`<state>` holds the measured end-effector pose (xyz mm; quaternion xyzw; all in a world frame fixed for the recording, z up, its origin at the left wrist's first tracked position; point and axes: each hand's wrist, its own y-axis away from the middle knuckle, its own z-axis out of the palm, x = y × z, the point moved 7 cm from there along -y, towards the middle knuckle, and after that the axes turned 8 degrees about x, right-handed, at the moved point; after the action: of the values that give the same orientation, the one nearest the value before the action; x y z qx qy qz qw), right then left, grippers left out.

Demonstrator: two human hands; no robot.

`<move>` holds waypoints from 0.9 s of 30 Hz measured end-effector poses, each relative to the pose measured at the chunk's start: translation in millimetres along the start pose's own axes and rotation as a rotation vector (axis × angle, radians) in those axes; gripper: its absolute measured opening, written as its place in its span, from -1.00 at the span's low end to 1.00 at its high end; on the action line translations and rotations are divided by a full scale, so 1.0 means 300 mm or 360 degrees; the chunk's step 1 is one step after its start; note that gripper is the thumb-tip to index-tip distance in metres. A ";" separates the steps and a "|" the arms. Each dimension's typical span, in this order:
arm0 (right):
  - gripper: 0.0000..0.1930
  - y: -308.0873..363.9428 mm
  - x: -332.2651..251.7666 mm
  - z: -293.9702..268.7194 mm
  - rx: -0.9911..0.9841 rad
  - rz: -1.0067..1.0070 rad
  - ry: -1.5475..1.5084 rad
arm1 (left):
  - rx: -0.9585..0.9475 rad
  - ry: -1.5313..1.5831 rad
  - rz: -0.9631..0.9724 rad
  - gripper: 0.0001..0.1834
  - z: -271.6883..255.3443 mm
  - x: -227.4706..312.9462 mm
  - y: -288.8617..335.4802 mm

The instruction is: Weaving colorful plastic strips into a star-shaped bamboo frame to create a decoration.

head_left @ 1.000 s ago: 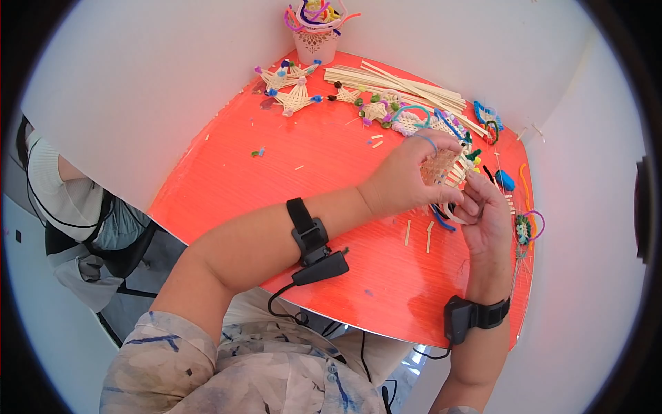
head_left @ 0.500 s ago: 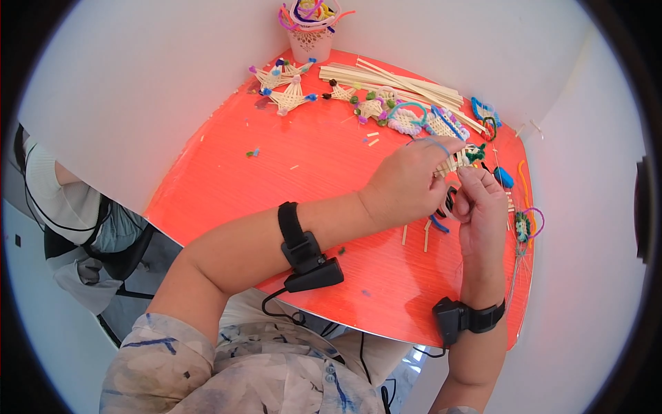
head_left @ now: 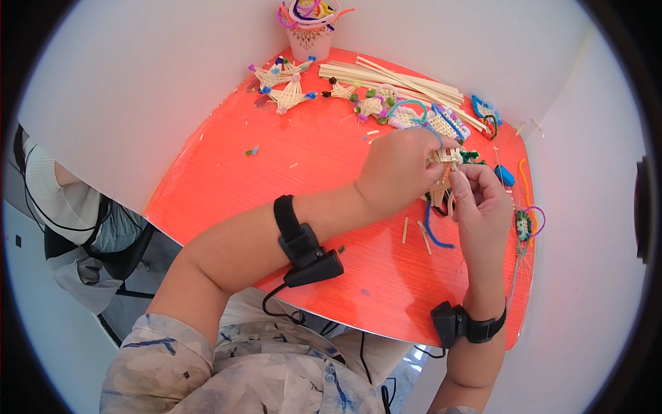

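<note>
My left hand [head_left: 400,164] is closed around the edge of a small woven piece of pale flat strips [head_left: 443,156], with a light blue fuzzy stem curving over its fingers. From the right, my right hand [head_left: 488,194] pinches the same piece between thumb and finger. A dark green fuzzy tuft [head_left: 472,158] shows just beyond the fingertips; I cannot tell whether it is fixed to the piece. A blue pipe cleaner [head_left: 434,236] hangs down onto the table below my hands. Much of the woven piece is hidden by my fingers.
Star-shaped woven ornaments [head_left: 288,96] lie at the back left of the red table [head_left: 276,165]. Behind them stands a pink pot [head_left: 309,44] of pipe cleaners. A bundle of flat wooden strips [head_left: 393,84] lies along the back. White walls enclose the table; another person [head_left: 58,186] sits at far left.
Both hands have shifted slightly, and the woven piece is turned between them. More of the blue pipe cleaner now shows below. The loose strips on the table beneath my hands lie a little differently.
</note>
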<state>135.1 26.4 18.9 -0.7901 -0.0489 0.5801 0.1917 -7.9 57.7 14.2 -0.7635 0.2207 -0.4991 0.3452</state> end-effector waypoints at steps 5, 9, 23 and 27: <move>-0.87 0.001 -0.071 -0.035 0.0096 -0.0368 0.0417 | -0.0358 -0.0094 -0.0132 -0.73 0.032 -0.012 -0.022; -0.84 -0.016 -0.063 -0.057 0.0064 -0.0364 0.0492 | -0.0544 -0.0171 -0.0144 -0.74 0.033 -0.009 -0.035; -0.84 -0.078 0.034 -0.071 -0.0164 0.0059 0.0209 | -0.1026 0.0142 -0.0415 -0.78 0.061 -0.032 -0.019; -0.84 -0.085 0.061 -0.060 -0.0225 0.0119 0.0109 | -0.1021 0.0345 -0.0534 -0.78 0.072 -0.056 -0.007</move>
<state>161.6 50.9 16.3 -0.8223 -0.0537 0.5546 0.1153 4.9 77.1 -0.3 -0.8012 0.2729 -0.5321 -0.0235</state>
